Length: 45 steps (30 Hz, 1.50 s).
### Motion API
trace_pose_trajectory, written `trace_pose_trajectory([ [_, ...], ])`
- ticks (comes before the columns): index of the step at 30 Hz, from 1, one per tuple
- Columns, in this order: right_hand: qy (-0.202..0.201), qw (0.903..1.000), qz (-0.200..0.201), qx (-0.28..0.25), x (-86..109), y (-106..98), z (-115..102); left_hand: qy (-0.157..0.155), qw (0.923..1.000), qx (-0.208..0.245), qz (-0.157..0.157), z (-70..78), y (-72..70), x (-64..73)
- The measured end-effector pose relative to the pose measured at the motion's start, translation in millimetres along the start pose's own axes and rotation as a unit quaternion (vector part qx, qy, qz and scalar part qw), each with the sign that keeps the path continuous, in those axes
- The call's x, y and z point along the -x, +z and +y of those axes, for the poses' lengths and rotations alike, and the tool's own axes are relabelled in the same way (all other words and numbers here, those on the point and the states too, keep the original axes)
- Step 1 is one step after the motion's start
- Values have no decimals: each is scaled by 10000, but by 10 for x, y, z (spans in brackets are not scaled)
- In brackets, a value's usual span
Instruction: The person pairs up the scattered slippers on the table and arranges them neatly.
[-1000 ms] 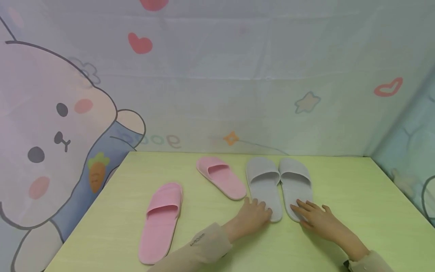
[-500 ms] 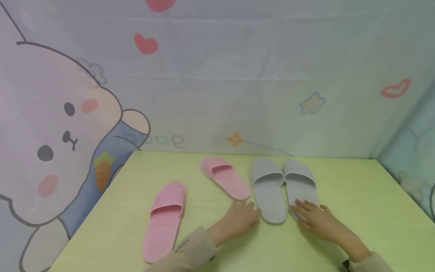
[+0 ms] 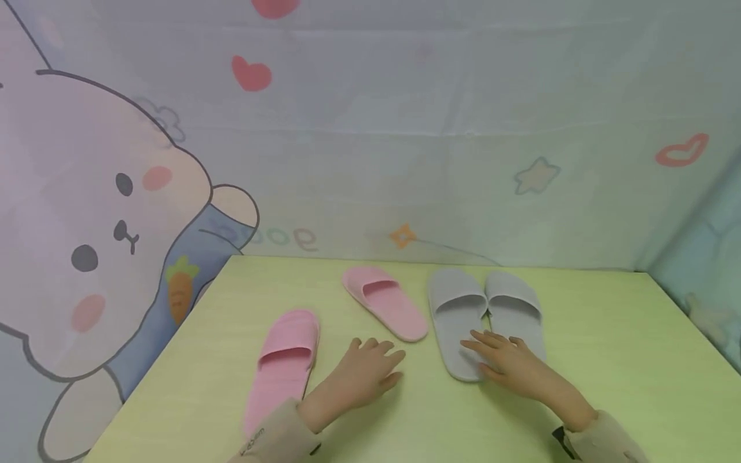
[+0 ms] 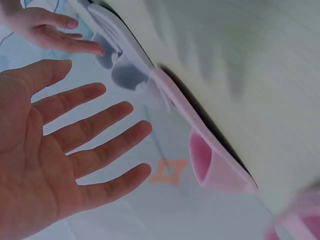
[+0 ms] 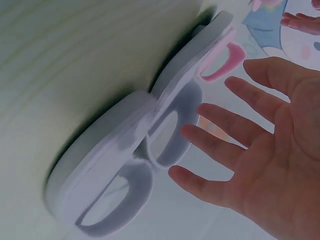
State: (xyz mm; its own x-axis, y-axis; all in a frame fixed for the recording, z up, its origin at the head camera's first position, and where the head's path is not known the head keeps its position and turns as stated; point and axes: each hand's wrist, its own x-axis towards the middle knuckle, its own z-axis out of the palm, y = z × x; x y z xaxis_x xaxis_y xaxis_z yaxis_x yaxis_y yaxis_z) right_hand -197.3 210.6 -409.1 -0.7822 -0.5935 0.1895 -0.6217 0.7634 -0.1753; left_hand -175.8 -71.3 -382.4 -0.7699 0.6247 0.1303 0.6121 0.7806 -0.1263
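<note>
Two grey slippers lie side by side at the back of the table, a left one (image 3: 457,321) and a right one (image 3: 518,308), toes toward the wall. Over their heel ends hovers my right hand (image 3: 509,366), fingers spread and holding nothing; the right wrist view shows a gap between fingers and slippers. My left hand (image 3: 361,376) is above the table between the two pink slippers, its fingers spread and relaxed. One pink slipper (image 3: 389,305) lies slanted beside the grey pair. The other pink slipper (image 3: 286,360) lies at the left, its heel partly covered by my left sleeve.
The pale green-yellow table (image 3: 602,347) ends at a hanging cloth (image 3: 370,161) printed with hearts, a star and a big cartoon animal (image 3: 116,225). Another cloth (image 3: 712,257) hangs along the right side.
My left hand has left the left grey slipper and moved left, toward the pink slippers. My right hand has lifted off the right grey slipper and shifted left. The slippers keep their places.
</note>
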Motion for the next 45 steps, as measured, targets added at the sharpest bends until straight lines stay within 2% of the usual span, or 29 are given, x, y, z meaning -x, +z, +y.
trace_pose_trajectory([
  [7,-333,9994,-3,-12,-166,30,-94,-252,9988,311,297,-289,-102,394],
  [10,-484,9988,-30,-50,-259,41,-126,-325,9978,227,539,-388,-108,533],
  [13,-568,9983,-72,-92,-340,55,-157,-394,9966,100,712,-449,-123,641],
  [17,-674,9976,-32,-159,-446,76,-204,-527,9958,252,711,-501,-159,772],
  [22,-773,9969,61,-121,-595,118,-258,-907,9923,361,764,-572,-162,952],
  [26,-672,9975,-46,-196,-686,135,-305,-1147,9906,308,683,-623,-119,1085],
  [31,-433,9983,-320,-225,-760,163,-392,-1112,9914,89,680,-667,-13,1227],
  [38,-197,9980,-589,-81,-832,250,-466,-1097,9919,159,627,-707,124,1389],
  [41,-98,9975,-690,-90,-853,296,-474,-1190,9916,313,394,-729,167,1449],
  [45,32,9966,-820,33,-875,359,-478,-1217,9904,630,-156,-763,201,1513],
])
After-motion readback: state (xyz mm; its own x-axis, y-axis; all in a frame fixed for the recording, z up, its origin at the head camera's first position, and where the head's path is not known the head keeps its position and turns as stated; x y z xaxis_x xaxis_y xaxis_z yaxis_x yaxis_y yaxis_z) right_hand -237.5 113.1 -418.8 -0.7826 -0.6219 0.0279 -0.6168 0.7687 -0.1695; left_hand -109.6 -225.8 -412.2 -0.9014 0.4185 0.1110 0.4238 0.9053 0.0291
